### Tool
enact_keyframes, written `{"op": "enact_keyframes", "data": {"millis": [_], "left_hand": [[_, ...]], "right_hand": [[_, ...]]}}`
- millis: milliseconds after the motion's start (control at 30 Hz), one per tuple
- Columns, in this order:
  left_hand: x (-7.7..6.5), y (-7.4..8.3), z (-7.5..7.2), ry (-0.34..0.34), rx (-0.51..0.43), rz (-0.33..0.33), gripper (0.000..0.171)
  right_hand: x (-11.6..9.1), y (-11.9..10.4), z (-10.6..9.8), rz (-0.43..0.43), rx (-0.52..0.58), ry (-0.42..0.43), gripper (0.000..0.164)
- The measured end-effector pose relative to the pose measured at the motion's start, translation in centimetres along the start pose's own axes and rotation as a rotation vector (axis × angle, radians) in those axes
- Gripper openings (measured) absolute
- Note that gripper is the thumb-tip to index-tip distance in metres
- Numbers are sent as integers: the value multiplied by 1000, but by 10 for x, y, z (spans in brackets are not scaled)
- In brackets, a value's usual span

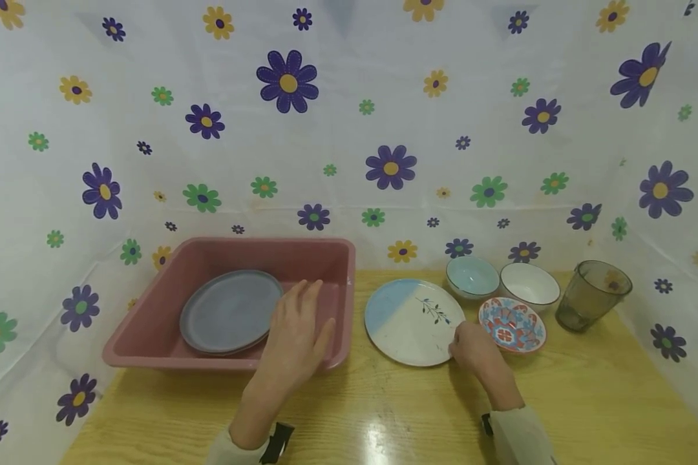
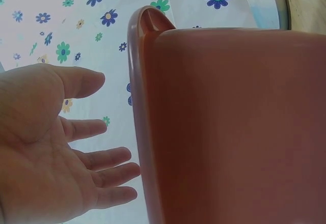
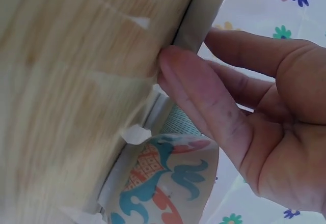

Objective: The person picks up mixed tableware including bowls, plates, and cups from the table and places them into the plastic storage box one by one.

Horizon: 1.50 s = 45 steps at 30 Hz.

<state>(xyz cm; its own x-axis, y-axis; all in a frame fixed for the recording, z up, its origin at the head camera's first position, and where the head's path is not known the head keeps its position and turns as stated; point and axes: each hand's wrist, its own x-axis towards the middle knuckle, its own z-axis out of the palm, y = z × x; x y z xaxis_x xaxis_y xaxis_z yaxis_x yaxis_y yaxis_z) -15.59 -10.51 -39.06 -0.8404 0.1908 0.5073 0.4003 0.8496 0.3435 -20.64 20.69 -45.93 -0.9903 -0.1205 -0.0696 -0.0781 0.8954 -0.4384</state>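
Observation:
A round white plate (image 1: 410,329) with a light blue section and a leafy sprig lies on the table in the head view. My right hand (image 1: 478,354) is at its right edge. In the right wrist view the right hand (image 3: 265,112) pinches the rim of the plate (image 3: 204,15), thumb and fingers on either side of it. My left hand (image 1: 293,329), fingers extended, is over the near right side of a pink basin (image 1: 151,316). In the left wrist view the left hand (image 2: 56,147) holds nothing. Inside the basin lie grey-blue plates (image 1: 232,313), seemingly stacked.
Just right of my right hand stands a red and blue patterned bowl (image 1: 512,326). Behind it are a light blue bowl (image 1: 472,278) and a white bowl (image 1: 529,284). A tinted glass (image 1: 592,297) stands at the far right. A flowered curtain (image 1: 337,129) surrounds the wooden table (image 1: 407,413).

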Motion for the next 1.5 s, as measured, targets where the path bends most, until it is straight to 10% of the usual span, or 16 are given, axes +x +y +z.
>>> {"op": "enact_keyframes", "data": {"millis": [200, 667, 1500], "left_hand": [[-1, 1, -3, -21, -10, -45, 63], [-1, 1, -5, -24, -17, -46, 62], [0, 4, -10, -15, -63, -51, 65]], "right_hand": [[8, -2, -2, 58, -3, -22, 2], [13, 3, 5, 143, 81, -137, 15], [8, 9, 4, 230, 353, -83, 21]]}}
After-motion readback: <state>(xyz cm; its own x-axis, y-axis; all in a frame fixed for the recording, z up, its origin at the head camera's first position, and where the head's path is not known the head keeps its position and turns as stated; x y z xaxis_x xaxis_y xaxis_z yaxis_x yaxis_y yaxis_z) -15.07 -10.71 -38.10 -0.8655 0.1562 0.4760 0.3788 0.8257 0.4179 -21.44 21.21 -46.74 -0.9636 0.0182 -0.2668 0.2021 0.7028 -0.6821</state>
